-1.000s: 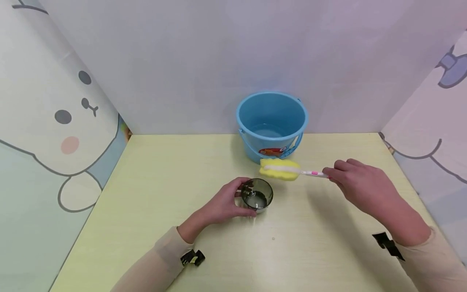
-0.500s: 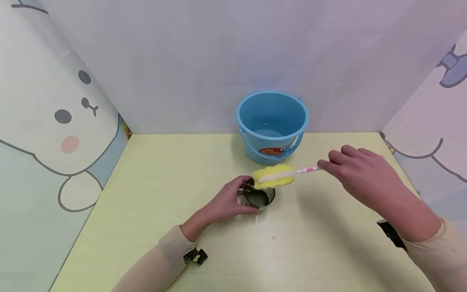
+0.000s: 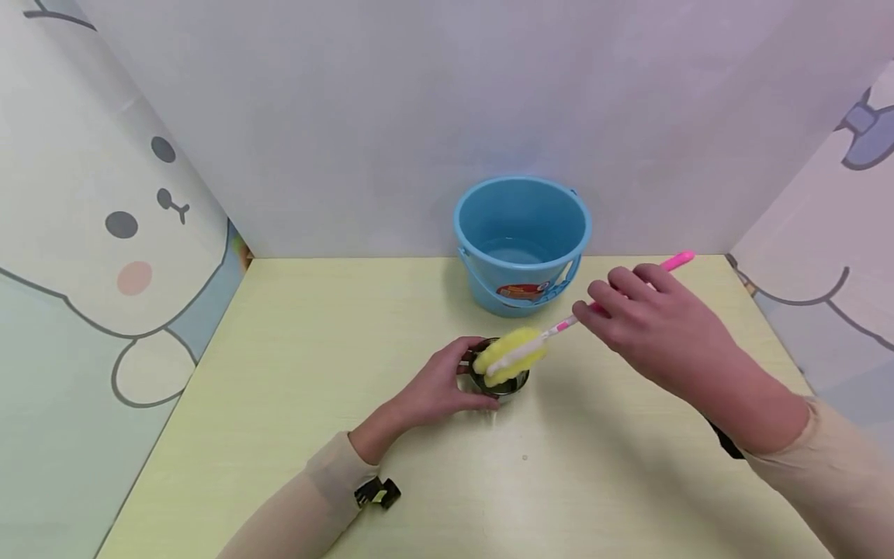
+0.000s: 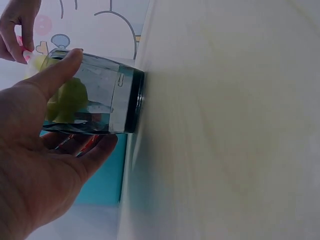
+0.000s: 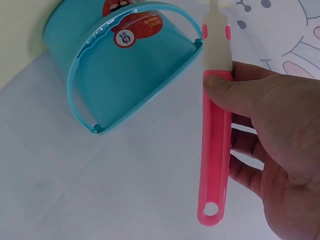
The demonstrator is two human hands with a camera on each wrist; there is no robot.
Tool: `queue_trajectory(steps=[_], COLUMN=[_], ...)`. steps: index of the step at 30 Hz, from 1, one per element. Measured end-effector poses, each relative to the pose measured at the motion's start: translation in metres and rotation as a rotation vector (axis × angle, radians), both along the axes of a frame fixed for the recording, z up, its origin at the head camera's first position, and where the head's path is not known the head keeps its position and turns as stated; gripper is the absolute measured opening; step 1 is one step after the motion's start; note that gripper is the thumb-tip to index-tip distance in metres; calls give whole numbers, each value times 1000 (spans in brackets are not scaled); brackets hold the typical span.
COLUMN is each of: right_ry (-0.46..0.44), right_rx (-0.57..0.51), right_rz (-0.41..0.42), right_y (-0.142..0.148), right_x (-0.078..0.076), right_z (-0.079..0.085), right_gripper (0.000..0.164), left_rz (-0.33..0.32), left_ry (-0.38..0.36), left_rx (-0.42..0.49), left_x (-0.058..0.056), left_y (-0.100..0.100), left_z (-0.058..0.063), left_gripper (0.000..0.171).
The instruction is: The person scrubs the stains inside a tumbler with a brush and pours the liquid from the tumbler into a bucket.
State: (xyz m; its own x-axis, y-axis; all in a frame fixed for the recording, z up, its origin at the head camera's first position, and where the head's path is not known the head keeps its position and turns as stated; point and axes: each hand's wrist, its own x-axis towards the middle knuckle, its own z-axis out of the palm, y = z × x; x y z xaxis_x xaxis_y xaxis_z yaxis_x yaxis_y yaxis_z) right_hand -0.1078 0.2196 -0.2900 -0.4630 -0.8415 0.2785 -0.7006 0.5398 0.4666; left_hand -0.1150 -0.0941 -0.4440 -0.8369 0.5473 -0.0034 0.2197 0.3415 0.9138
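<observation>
My left hand (image 3: 438,388) grips a dark, see-through glass cup (image 4: 102,95) standing on the table, thumb on the near side and fingers round the far side. My right hand (image 3: 656,334) holds the pink handle (image 5: 216,150) of a sponge brush between thumb and fingers. The brush's yellow sponge head (image 3: 513,353) tilts down over the cup's mouth. Through the glass in the left wrist view, part of the sponge (image 4: 68,100) shows inside the cup. The cup's far rim is partly hidden by the sponge and my fingers.
A blue bucket (image 3: 482,268) with a hanging handle and a red label stands behind the cup, near the back wall (image 3: 335,132). The pale wooden table (image 3: 293,349) is bordered by side panels with cartoon prints (image 3: 122,225).
My right hand has moved left and tilted the brush, so the sponge has gone from beside the cup down into its mouth. The left hand and cup have barely shifted.
</observation>
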Motion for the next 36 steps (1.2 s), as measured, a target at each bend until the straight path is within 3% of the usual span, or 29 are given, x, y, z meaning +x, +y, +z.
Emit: queue_trajectory(steps=[9, 27, 36], right_ry=[70, 84, 142], right_rx=[49, 150, 197], right_rz=[81, 78, 127], right_y=[-24, -32, -48], right_x=[-6, -10, -9], right_z=[-7, -13, -17], right_gripper=[72, 67, 64], left_rz=[17, 7, -7], left_ry=[-12, 6, 29], left_rx=[-24, -9, -1], left_x=[1, 2, 1], left_y=[1, 0, 0], left_z=[0, 0, 0], left_gripper=[89, 87, 86])
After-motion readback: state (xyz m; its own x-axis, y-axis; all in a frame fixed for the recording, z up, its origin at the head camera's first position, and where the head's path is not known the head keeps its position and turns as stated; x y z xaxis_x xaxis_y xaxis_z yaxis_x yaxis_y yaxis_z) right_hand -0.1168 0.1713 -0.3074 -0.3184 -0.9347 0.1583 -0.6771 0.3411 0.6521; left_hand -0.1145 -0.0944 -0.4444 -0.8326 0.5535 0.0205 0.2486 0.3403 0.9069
